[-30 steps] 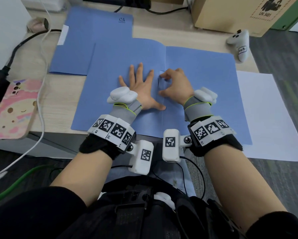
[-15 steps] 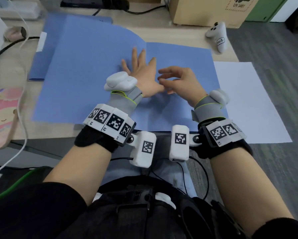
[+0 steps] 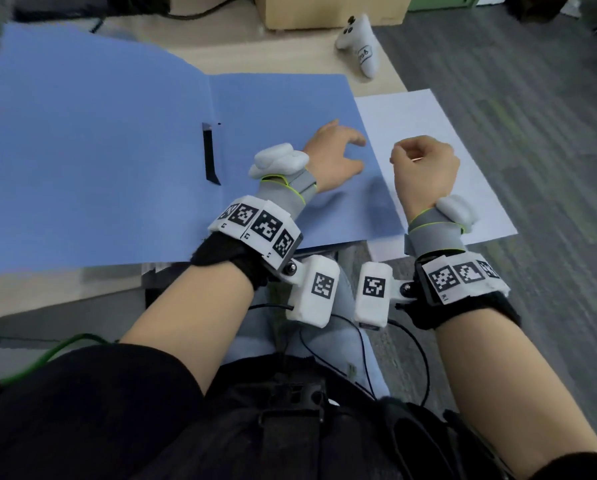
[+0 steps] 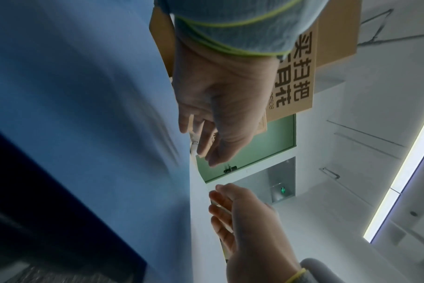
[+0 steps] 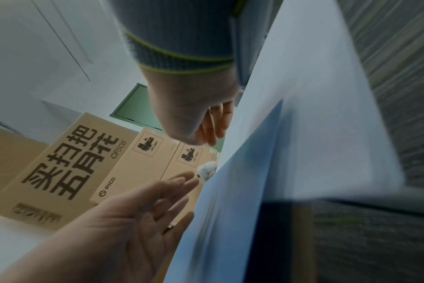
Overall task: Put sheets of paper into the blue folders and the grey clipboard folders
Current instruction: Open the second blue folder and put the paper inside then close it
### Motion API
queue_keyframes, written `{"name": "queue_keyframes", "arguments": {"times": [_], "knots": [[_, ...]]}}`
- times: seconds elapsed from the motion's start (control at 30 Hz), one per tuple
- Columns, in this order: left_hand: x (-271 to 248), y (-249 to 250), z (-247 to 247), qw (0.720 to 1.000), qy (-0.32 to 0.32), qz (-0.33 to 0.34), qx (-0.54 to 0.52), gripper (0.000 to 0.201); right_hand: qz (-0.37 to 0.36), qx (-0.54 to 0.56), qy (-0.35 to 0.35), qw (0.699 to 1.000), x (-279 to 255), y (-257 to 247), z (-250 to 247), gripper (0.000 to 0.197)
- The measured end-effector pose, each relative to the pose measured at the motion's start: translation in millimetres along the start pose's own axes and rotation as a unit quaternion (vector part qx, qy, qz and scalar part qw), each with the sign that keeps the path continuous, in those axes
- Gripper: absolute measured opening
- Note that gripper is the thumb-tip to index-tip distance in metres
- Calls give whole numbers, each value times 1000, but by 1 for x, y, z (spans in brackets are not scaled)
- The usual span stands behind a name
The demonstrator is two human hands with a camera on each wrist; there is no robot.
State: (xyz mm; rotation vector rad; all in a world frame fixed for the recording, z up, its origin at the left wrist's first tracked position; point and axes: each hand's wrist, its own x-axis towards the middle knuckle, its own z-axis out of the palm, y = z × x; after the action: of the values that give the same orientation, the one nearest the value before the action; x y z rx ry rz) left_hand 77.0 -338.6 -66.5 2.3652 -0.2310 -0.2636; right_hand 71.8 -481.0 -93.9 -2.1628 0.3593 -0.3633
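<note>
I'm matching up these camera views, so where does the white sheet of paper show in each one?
Head: white sheet of paper lies right of centre, beside the blue folder.
Left wrist: narrow pale strip along the folder's edge, lower centre.
Right wrist: broad pale band, upper right.
Shared landmark: the cardboard box.

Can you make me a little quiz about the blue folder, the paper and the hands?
1. True or false: the white sheet of paper is already inside the open blue card folder.
2. Which hand is over the folder? A. the left hand B. the right one C. both
3. Fill in: the white handheld controller lies on the table next to a brown cardboard ____.

Key: 1 false, it lies beside the folder; 2 A; 3 box.
</note>
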Motion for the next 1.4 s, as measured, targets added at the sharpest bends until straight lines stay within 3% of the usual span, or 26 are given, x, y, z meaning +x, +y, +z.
{"name": "queue_keyframes", "arguments": {"times": [0.17, 0.33, 0.43, 0.5, 0.6, 0.7, 0.87, 1.07, 1.13, 1.23, 1.4], "knots": [[13, 21, 22, 1000, 13, 8, -13, 37, 19, -133, -13, 991, 16, 24, -25, 40], [21, 31, 43, 997, -14, 7, 74, 31, 80, -320, -59, 942, 22, 43, -42, 65], [24, 34, 51, 995, -36, 1, 95, 30, 125, -332, -62, 933, 25, 50, -48, 89], [26, 34, 56, 993, -44, -6, 105, 27, 130, -319, -56, 937, 26, 51, -50, 93], [30, 32, 63, 993, -39, -17, 109, 13, 131, -282, -40, 950, 29, 55, -51, 90], [31, 29, 64, 995, -25, -23, 97, 16, 125, -255, -20, 959, 30, 53, -52, 83], [30, 24, 62, 999, -20, -28, 9, 32, 87, -209, 5, 974, 32, 46, -55, 57], [33, 15, 60, 993, -53, -23, -100, 26, 4, -183, 27, 983, 19, 39, -53, 41], [33, 13, 61, 987, -69, -34, -140, 33, -4, -195, 22, 980, 15, 35, -52, 39], [37, 8, 67, 972, -55, -47, -224, 67, -27, -189, -9, 982, 8, 28, -50, 35], [38, 9, 64, 960, -62, -38, -271, 60, -53, -143, -47, 987, 1, 19, -45, 20]]}}
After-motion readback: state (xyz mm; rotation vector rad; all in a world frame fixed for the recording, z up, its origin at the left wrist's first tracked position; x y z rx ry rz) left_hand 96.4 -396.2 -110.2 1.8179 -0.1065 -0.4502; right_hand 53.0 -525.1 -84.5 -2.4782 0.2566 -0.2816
